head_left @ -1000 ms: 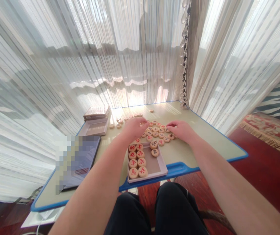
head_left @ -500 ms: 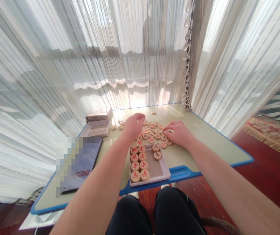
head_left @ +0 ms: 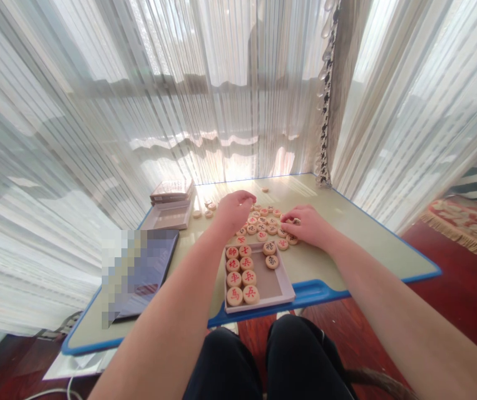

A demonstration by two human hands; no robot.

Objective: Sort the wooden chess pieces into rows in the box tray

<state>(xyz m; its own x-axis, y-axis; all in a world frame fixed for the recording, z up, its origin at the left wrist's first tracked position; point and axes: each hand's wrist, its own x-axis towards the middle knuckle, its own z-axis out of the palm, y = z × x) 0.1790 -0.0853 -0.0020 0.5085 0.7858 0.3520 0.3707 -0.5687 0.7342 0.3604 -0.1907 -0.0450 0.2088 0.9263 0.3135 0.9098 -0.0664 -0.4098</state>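
Note:
Round wooden Chinese chess pieces (head_left: 262, 228) with red and black characters lie in a loose cluster on the table. My left hand (head_left: 234, 213) hovers over the cluster's left side, its fingers curled together; what they hold, if anything, is hidden. At the cluster's right edge my right hand (head_left: 307, 225) has thumb and fingers closed around a Chinese chess piece (head_left: 296, 221), partly covered. In front stands a shallow white box (head_left: 269, 284). Two columns of red-marked pieces (head_left: 241, 276) fill its left side, and two black-marked pieces (head_left: 271, 255) sit at its upper right.
A tablet (head_left: 155, 272), partly pixelated, lies at the left. Behind it are another open box (head_left: 167, 215) and a closed box (head_left: 172, 190). Several pieces (head_left: 208, 209) lie apart at the back left, and a single piece (head_left: 264, 190) at the back. The table has a blue rim (head_left: 388, 284).
The whole view has shifted slightly, so things appear a little further right. My left hand has moved slightly right over the cluster. The pieces in the box are unchanged.

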